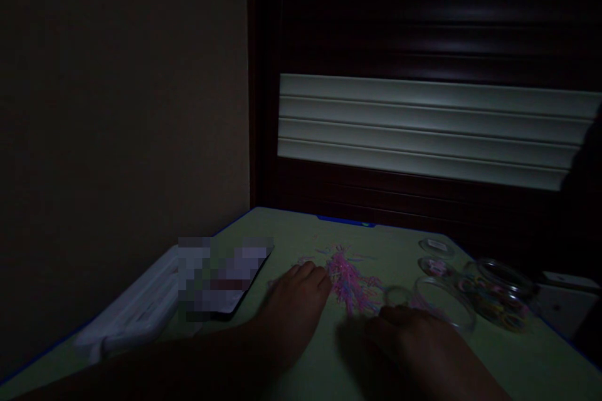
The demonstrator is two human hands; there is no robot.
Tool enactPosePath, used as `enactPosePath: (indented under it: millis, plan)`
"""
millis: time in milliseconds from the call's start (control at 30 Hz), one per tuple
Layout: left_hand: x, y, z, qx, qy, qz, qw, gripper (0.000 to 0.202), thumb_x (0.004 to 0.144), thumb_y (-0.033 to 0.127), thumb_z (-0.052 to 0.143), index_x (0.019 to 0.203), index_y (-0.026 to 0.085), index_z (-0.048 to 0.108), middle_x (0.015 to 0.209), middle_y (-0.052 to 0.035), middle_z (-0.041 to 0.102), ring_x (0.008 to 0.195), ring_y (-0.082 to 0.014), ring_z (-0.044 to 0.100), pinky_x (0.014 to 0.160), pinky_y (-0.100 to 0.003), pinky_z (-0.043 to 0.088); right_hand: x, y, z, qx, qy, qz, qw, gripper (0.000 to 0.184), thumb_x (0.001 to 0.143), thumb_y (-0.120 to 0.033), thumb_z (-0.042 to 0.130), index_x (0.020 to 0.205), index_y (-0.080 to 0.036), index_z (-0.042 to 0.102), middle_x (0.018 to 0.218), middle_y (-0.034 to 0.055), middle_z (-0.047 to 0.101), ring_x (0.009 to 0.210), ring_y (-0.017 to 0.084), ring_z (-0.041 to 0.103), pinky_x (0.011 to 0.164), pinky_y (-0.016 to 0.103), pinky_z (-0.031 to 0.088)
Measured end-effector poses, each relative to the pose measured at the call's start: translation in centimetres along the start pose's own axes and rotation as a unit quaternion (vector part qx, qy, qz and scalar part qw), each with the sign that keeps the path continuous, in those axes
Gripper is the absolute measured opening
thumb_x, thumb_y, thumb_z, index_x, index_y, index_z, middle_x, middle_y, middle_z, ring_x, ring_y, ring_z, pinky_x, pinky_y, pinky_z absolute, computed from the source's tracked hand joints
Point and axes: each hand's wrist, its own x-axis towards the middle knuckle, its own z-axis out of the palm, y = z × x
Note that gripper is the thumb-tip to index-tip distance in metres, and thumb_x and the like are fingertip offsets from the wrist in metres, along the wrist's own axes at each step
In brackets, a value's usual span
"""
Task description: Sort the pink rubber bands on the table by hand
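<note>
The room is dim. My left hand [296, 301] lies on a pale green table [291, 232], fingers together and stretched toward a heap of small pink and pastel rubber bands [350, 282], its fingertips touching the heap's left edge. My right hand [414, 341] rests knuckles-up just below the heap, fingers curled under; whether it holds anything is hidden. An empty clear jar [439, 304] lies on its side beside the right hand.
A clear jar of coloured bands [501, 294] lies at the right, with round lids [435, 247] behind it. A white tray [136, 313] and a blurred flat object [221, 276] sit at the left. A wall and a dark shutter stand behind the table.
</note>
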Motion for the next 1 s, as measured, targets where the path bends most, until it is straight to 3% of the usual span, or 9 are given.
enactPosePath:
  millis: [233,433,567,700,1000]
  plan:
    - [0.0,-0.2,0.6,-0.019,0.026,-0.003,0.999,0.022,0.08,0.0,0.042,0.088,0.016,0.054,0.09,-0.0045,0.054,0.085,-0.0201,0.048,0.078,-0.034,0.04,-0.1,0.2,0.1,-0.015,0.007,-0.014,1.0,0.021,0.067,-0.004,0.053,0.07,-0.022,0.064,0.067,-0.0016,0.065,0.057,0.015,0.061,0.05,0.023,0.035]
    - [-0.2,-0.2,0.6,-0.056,0.029,0.003,0.998,0.022,0.085,0.003,0.039,0.093,0.016,0.054,0.091,-0.0036,0.054,0.086,-0.0191,0.047,0.076,-0.033,0.04,-0.1,0.4,0.7,-0.01,0.052,-0.04,0.998,0.023,0.065,-0.005,0.048,0.068,-0.023,0.062,0.063,-0.0022,0.063,0.053,0.013,0.059,0.048,0.023,0.034]
    - [-0.3,-0.1,0.5,-0.098,0.038,0.012,0.994,0.022,0.087,0.005,0.039,0.095,0.017,0.055,0.092,-0.0033,0.054,0.087,-0.0189,0.047,0.077,-0.033,0.04,0.0,0.4,1.6,-0.011,0.069,-0.017,0.997,0.02,0.058,-0.005,0.053,0.062,-0.023,0.062,0.059,-0.0018,0.063,0.049,0.015,0.057,0.045,0.025,0.032]
    - [-0.3,-0.1,0.3,-0.13,0.038,0.042,0.99,0.022,0.087,0.006,0.04,0.097,0.016,0.055,0.091,-0.0047,0.055,0.087,-0.0196,0.047,0.078,-0.034,0.041,0.1,0.4,1.8,-0.009,0.052,-0.002,0.999,0.022,0.055,-0.002,0.056,0.061,-0.023,0.061,0.061,-0.0023,0.064,0.051,0.016,0.058,0.046,0.025,0.032]
    - [-0.5,-0.2,0.4,-0.156,0.074,0.127,0.977,0.02,0.091,0.011,0.036,0.098,0.014,0.055,0.088,-0.0057,0.055,0.085,-0.0195,0.047,0.077,-0.033,0.041,0.1,0.3,0.5,0.01,0.008,0.024,1.0,0.021,0.066,-0.003,0.057,0.07,-0.022,0.063,0.068,-0.0013,0.064,0.058,0.016,0.059,0.05,0.024,0.034]
